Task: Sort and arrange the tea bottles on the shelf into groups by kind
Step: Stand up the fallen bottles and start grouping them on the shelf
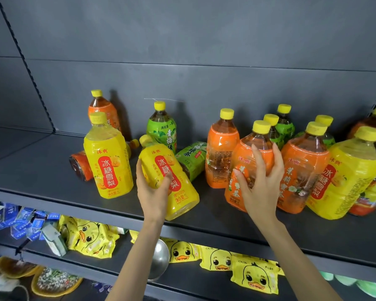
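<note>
沐典 and 冰糖雪梨 are read on the upright yellow bottle (108, 157), with 1L noted low on its label. 青梅绿 is printed on the standing green bottle (162, 131), and 茉莉 on the unheld orange bottle (304, 168). CKOK is marked on a duck packet (254, 276).

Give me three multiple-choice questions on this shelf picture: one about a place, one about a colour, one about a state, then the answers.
1. Where do the duck packets lie? A. On the floor. B. On the lower shelf. C. In a basket.
2. What colour is the cap of the orange bottle that the right hand holds? A. Red. B. White. C. Yellow.
3. How is the yellow bottle in the left hand? A. Tilted. B. Upright. C. Lying flat.
Answers: B, they rest on that shelf; C, yellow shows above the hand; A, its cap leans left of its base.
</note>
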A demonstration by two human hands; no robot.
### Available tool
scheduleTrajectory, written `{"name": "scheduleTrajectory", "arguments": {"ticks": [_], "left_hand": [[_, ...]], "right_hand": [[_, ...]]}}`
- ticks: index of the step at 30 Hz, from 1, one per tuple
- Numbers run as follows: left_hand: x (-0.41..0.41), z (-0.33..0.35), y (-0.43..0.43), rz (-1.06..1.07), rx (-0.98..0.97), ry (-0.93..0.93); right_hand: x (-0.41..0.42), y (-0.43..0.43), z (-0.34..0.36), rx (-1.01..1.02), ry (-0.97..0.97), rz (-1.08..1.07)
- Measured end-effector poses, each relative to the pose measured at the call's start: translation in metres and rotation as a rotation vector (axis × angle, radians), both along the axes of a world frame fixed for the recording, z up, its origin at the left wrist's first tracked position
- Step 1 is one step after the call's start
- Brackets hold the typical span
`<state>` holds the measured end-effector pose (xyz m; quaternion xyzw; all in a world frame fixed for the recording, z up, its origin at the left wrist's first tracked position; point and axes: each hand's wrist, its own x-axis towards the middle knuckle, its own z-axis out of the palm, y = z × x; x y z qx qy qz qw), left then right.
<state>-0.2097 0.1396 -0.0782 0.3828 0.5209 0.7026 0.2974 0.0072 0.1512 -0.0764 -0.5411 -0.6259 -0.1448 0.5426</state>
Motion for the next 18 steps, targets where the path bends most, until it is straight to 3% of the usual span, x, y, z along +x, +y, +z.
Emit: {"name": "scheduleTrajectory", "arguments": {"ticks": [6,11,18], "left_hand": [[0.007,-0.005,-0.008,0.030,0.142,0.242],[0.011,-0.008,-0.013,0.159,0.218,0.591],[-0.011,-0.020,-0.003,0.193,0.308,0.841]], "right_hand": [[0.003,-0.002,0.000,-0.023,-0.002,0.013],[0.004,-0.003,0.001,-0.027,-0.006,0.015],[0.001,-0.006,0.005,-0.032,0.057,0.049]]}}
